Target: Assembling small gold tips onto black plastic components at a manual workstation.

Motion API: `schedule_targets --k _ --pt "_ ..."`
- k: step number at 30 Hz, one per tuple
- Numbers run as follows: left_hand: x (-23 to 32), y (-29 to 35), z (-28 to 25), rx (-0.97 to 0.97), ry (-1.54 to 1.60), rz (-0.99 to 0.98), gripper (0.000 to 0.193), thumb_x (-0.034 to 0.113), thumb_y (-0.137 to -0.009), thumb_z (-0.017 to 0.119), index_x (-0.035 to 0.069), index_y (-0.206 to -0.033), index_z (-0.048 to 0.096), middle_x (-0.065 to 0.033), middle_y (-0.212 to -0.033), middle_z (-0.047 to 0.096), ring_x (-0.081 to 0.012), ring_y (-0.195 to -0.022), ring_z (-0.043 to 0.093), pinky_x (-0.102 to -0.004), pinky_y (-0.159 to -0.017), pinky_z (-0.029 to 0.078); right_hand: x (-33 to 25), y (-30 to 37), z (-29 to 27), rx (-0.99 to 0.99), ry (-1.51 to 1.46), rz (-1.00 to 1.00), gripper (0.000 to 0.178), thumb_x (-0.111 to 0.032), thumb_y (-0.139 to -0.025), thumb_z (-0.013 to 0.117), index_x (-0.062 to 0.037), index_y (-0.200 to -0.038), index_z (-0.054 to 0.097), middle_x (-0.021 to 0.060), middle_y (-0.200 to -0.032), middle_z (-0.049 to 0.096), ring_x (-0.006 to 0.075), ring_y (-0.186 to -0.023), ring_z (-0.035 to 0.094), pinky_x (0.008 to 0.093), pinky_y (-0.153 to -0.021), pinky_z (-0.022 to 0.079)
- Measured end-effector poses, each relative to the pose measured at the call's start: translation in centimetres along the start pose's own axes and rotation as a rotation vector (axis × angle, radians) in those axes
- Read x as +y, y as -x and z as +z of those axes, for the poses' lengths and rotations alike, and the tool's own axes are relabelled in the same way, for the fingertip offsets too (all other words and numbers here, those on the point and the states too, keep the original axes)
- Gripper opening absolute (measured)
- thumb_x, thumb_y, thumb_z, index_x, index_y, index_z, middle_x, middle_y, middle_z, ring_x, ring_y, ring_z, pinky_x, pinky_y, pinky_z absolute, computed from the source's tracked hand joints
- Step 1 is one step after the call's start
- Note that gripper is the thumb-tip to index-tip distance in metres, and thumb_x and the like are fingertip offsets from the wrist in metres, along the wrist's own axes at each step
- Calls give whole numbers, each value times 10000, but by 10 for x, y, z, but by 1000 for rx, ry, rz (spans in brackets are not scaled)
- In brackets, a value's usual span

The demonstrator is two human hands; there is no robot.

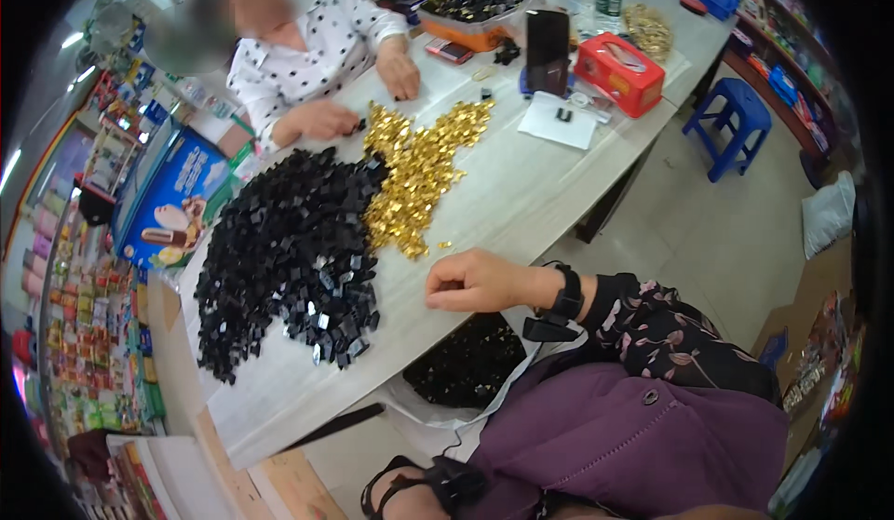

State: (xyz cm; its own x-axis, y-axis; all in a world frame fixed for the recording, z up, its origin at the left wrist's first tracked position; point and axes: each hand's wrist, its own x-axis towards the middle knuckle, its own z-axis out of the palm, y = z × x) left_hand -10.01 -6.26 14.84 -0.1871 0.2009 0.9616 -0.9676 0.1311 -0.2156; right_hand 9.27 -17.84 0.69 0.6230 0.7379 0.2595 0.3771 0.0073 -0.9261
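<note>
My right hand (pixel 470 280), a black band around its wrist, is at the near table edge with its fingers curled closed. Whatever may be inside them is hidden. Just below it, an open white bag (pixel 419 413) holds dark pieces (pixel 466 362) flecked with gold. Of my left arm only the strapped wrist (pixel 410 494) shows at the lower edge; the hand is out of the picture. On the table, a big heap of small shiny black pieces (pixel 289 250) touches a smaller heap of gold pieces (pixel 419 175).
Across the table, a person (pixel 317 64) in a dotted shirt has one hand at the heaps. Toward the far right stand an orange tub (pixel 480 36) of black pieces, a dark phone (pixel 547 50), a red box (pixel 620 73) and a bottle (pixel 607 3). A blue stool (pixel 731 120) stands beyond.
</note>
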Motion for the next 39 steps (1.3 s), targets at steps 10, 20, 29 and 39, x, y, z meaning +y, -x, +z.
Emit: schedule_targets --k 10,20,29,39 --pt "-62 51 -63 -585 -868 -891 196 74 -715 647 45 -907 624 -126 -950 609 -234 -738 607 -322 -581 485 10 -12 -3 216 233 -32 130 -172 -808 666 -77 -890 634 40 -849 606 151 -755 576 278 -647 468" --pt "-135 100 -138 -1133 -1462 -1191 316 151 -806 634 66 -1095 538 -159 -995 558 -341 -782 611 -417 -683 504 13 -18 3 317 776 -270 171 -128 -717 668 -110 -883 635 44 -936 598 248 -847 564 343 -719 482" --pt "-151 106 -144 -1242 -1534 -1240 197 187 -818 604 114 -994 551 -122 -914 575 -342 -802 606 -427 -672 499 17 -16 -7 309 692 -252 110 -124 -721 670 -114 -825 634 30 -847 603 238 -818 569 341 -693 478" --pt "-147 111 -167 -953 -1441 -1181 144 141 -837 544 85 -960 593 -124 -878 600 -299 -753 605 -401 -664 496 10 -11 -5 342 562 -185 74 -177 -759 649 -120 -782 608 26 -781 595 234 -751 586 346 -634 480"
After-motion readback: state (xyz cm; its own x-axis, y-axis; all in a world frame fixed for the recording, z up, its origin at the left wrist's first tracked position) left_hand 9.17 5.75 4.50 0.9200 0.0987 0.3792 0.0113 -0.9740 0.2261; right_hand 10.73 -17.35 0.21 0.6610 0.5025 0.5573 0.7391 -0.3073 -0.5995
